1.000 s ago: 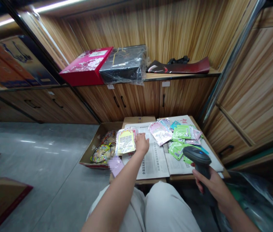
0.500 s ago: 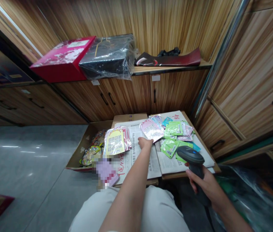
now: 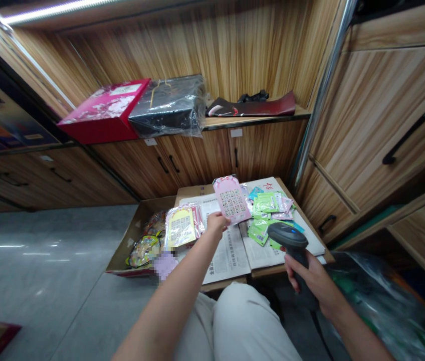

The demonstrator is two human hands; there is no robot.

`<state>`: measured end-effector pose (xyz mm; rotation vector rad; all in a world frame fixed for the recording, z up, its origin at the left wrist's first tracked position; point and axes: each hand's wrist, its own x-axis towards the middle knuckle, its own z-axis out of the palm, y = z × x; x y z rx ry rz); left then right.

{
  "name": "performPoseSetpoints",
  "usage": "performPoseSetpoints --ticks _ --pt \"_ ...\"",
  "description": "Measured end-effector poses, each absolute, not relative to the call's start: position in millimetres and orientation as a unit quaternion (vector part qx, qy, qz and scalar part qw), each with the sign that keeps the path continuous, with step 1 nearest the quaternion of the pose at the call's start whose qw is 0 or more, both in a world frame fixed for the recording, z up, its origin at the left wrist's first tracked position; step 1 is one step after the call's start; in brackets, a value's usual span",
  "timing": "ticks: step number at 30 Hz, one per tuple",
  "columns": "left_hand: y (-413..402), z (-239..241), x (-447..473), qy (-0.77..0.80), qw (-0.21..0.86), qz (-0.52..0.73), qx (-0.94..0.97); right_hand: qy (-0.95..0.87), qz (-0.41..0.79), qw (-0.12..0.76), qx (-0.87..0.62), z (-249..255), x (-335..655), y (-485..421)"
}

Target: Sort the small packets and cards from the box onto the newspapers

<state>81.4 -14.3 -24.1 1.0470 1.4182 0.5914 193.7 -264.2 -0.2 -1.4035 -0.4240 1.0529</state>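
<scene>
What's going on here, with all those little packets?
The left hand holds a pink packet near its bottom edge, above sheets of newspaper. The right hand grips a dark handheld scanner. Green packets lie in a loose pile on the newspaper, while a yellow-fronted packet lies to the left, by an open cardboard box.

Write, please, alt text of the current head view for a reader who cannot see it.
A person's left grip holds a pink packet, and the right grip holds a dark handheld scanner. Green packets lie on newspaper nearby, with an open cardboard box to the left.
</scene>
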Motion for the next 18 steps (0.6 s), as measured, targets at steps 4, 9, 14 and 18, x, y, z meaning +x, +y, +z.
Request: performPoseSetpoints --ticks 4,9,14,18 --pt "-31 -30 78 0.566 0.596 0.304 0.481 -0.210 0.451 0.611 -0.616 6 187 -264" --pt "-43 -36 84 0.555 0.607 0.336 0.458 -0.225 0.440 0.603 -0.627 4 185 -263" --pt "-47 -36 88 0.534 0.622 0.351 0.452 -0.224 0.431 0.586 -0.648 1 188 -259" --pt "-48 -40 88 0.527 0.620 0.350 0.464 -0.231 0.432 0.576 -0.654 1 188 -258"
